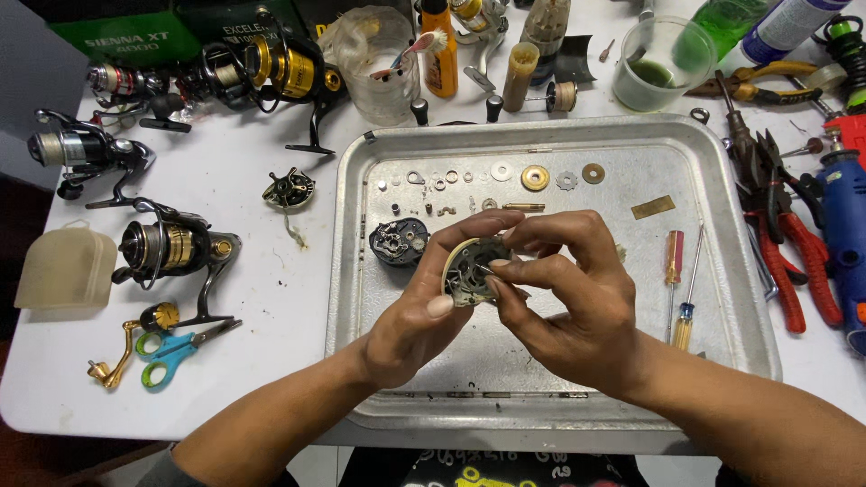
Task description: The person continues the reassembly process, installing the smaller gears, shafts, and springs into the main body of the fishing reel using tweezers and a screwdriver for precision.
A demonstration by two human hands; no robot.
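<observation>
Leftmost on the white table (271, 289) lay a cream plastic cover (65, 267), with a silver-and-black spinning reel (86, 153) above it and a black-and-gold spinning reel (176, 248) just to its right. Below that reel sat a gold crank handle (117, 361) and a pair of scissors with blue and green loops (176, 347). A small dark reel part (289, 189) rested alone on the table, near the left rim of the metal tray (722, 298).

Inside the tray, a black reel side plate (399, 242) lay just left of the hands, and a row of small washers, a brass gear (535, 178) and other tiny parts stretched along the tray's far side.

Over the tray's middle, the left hand (415, 316) pinched a round reel frame piece (467, 269) with a gold edge, thumb against its near rim and fingers curled behind it. The right hand (568, 298) closed in from the other side, its fingertips (505, 243) pressed together against the same piece; whether they pinched some small part there could not be told.

Farther right in the tray lay a small brass plate (652, 207) and two screwdrivers (681, 289). Beyond the right rim were red-handled pliers (794, 261) and a blue rotary tool (843, 234). At the far edge stood a clear cup (663, 63) holding green liquid.
</observation>
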